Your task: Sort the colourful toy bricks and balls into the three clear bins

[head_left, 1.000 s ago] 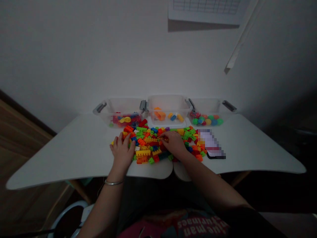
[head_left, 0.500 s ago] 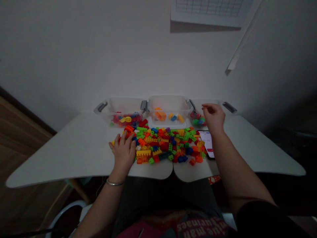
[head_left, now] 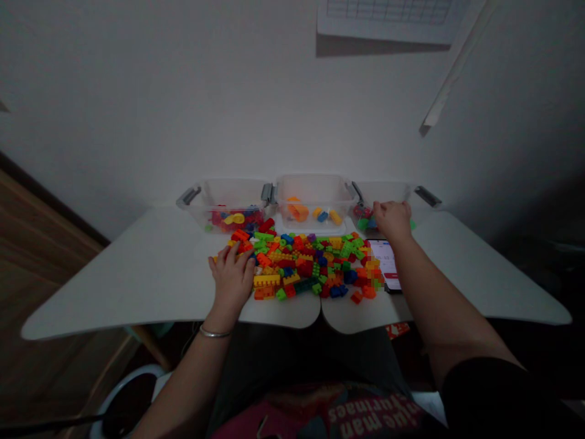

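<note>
Bricks point(head_left: 304, 266) under left hand point(head_left: 231, 277), fingers spread. Right hand point(head_left: 393, 221) curled at right bin point(head_left: 386, 190); can't tell if holding anything.

A white tabletop point(head_left: 137, 274) with rounded near corners, parted by a notch at the middle of its near edge, carries a broad spread of multicoloured plastic toy bricks point(head_left: 266, 280) across its centre. Along the far side stand three clear plastic bins: a left bin point(head_left: 235, 190), a middle bin point(head_left: 315, 188) and a right bin point(head_left: 386, 190). A smartphone point(head_left: 388, 262) lies just right of the bricks, screen up.
</note>
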`<state>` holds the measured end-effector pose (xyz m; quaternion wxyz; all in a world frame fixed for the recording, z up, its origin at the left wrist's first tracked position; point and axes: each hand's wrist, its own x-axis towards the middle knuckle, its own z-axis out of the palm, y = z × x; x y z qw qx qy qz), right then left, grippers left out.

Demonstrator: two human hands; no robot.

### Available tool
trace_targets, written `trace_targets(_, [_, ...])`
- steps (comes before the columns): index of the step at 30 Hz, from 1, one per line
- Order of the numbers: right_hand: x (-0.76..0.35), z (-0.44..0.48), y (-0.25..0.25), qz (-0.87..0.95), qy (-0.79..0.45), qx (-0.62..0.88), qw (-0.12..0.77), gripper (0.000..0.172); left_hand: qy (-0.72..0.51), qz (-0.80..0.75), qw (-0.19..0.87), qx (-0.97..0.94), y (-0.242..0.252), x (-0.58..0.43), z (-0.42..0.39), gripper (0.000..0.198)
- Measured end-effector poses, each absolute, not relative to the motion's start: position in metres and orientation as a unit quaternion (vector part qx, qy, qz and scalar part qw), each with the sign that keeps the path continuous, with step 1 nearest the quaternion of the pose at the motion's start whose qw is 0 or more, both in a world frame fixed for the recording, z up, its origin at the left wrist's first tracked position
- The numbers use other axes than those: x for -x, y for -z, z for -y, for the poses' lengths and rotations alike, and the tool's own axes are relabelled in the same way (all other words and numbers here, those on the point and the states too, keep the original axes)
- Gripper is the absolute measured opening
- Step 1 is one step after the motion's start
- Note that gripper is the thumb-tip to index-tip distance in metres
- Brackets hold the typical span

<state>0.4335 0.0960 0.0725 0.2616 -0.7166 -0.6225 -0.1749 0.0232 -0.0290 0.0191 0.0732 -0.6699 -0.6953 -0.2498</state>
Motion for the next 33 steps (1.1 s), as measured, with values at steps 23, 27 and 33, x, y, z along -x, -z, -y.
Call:
trace_targets(23, [-0.379,-0.054,-0.101,0.577,0.018,0.487,0.655,0.025,0.298,0.658,0.075,0.687,-0.006,-0.017,0.023,0.042])
trace_targets(27, [-0.332,-0.039,-0.088,0.695,-0.043,0.486,0.528,0.022,0.308,0.653,0.076,0.688,-0.003,-0.015,0.023,0.041])
trace_targets(33, [-0.29,-0.035,-0.066,0.778,-0.035,0.556,0.291,0.031,0.313,0.647,0.074,0.692,-0.005,-0.015,0.024,0.047])
